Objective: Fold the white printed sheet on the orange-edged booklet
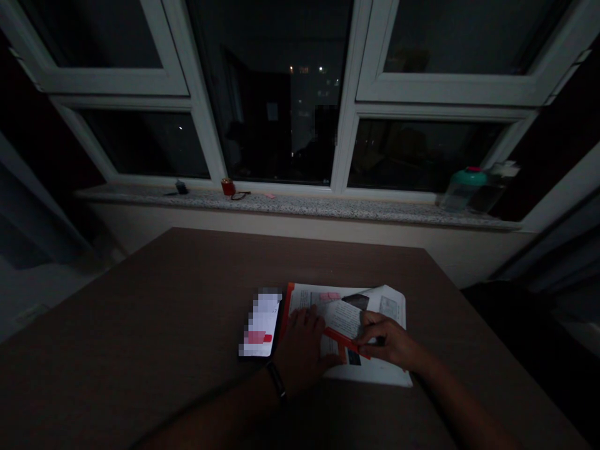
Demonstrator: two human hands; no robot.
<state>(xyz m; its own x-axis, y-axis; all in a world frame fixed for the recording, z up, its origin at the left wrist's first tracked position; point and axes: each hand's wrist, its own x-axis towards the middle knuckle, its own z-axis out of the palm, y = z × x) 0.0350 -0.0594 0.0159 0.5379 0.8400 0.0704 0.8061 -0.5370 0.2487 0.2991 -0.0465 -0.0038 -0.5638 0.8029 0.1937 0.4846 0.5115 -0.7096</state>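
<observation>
A printed booklet [382, 375] with orange edging lies on the brown table. My left hand [304, 340] rests on its left part, fingers spread and pressing down. A dark band circles that wrist. My right hand [387, 340] is closed, with the fingertips pinching a page [347, 320] that is folded over at an angle across the booklet. A small dark patch shows by the right fingers; I cannot tell what it is. Just left of the booklet is a phone [263, 319] with its screen lit, partly pixelated.
Behind the brown table [187, 294] runs a speckled windowsill [300, 203]. On it stand a red jar [227, 187], glasses [240, 195], a small dark bottle [180, 186] and, at the right, a clear container with a teal lid [469, 178]. The room is dim.
</observation>
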